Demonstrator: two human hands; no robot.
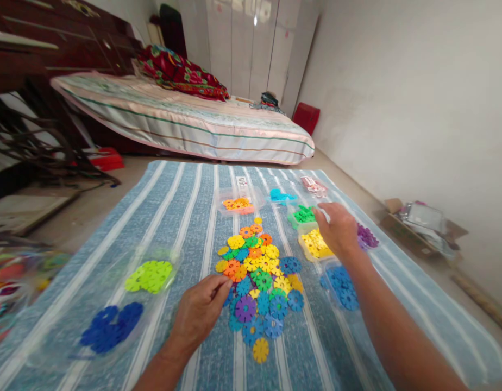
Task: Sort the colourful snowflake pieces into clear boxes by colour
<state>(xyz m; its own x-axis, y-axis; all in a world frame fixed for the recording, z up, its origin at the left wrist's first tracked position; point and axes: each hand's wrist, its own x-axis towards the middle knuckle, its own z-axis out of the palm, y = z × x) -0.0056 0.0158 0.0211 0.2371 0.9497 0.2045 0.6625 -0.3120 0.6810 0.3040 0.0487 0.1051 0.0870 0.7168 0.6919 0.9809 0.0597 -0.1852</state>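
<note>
A loose pile of notched plastic discs [262, 263] in many colours lies on the striped cloth before me. My left hand [204, 307] is closed at the pile's left edge, its fingertips beside orange and blue discs; what they hold, if anything, is hidden. Over the small boxes on the right, my right hand [336, 225] has its thumb and forefinger stretched out and slightly apart. Beneath and around it are a box of yellow discs [314, 243], a box of green discs [303, 214], purple discs [367, 236] and a box of blue discs [343, 288].
Orange discs [237, 203] fill a clear box farther back, near light blue pieces [281, 196] and a clear packet [313, 185]. At left are lime discs [149, 276] and dark blue discs [111, 327] in clear containers. A bed [186, 122] stands beyond; a cardboard box [422, 228] is at right.
</note>
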